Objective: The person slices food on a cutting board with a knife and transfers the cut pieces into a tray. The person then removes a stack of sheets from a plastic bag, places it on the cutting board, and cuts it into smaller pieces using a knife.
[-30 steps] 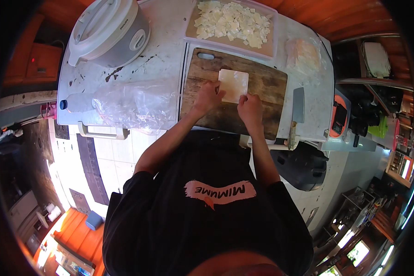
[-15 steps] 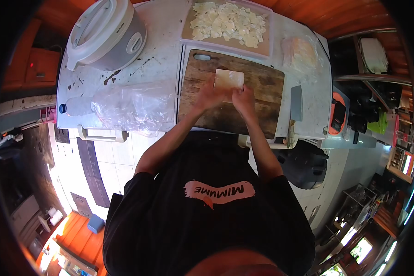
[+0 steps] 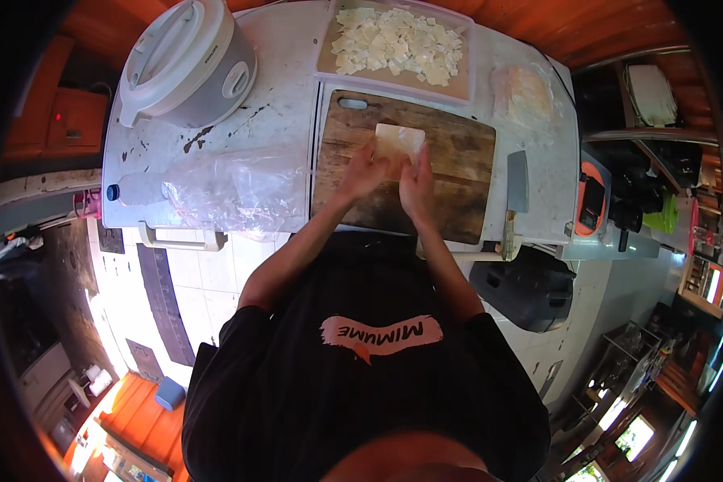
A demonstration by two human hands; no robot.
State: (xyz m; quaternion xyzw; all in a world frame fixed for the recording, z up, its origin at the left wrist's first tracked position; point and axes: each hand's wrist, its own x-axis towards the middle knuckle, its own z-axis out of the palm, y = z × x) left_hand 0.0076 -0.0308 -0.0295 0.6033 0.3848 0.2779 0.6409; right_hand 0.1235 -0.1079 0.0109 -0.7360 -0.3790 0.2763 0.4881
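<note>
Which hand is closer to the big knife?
The right hand. It is over the board, left of the knife; the left hand is over the board too, but farther left.

A pale, cream-coloured slab (image 3: 399, 138), squarish with fairly straight sides and slightly rounded corners, was held between the left hand (image 3: 365, 170) and the right hand (image 3: 417, 186). Whitish patches showed on its upper face, towards the far right corner; whether it was one piece or a stack could not be told. It lay over the far half of the wooden cutting board (image 3: 450, 189), near the far edge and just left of the middle. Fingers covered its near corners, and whether it touched the board was unclear.
</note>
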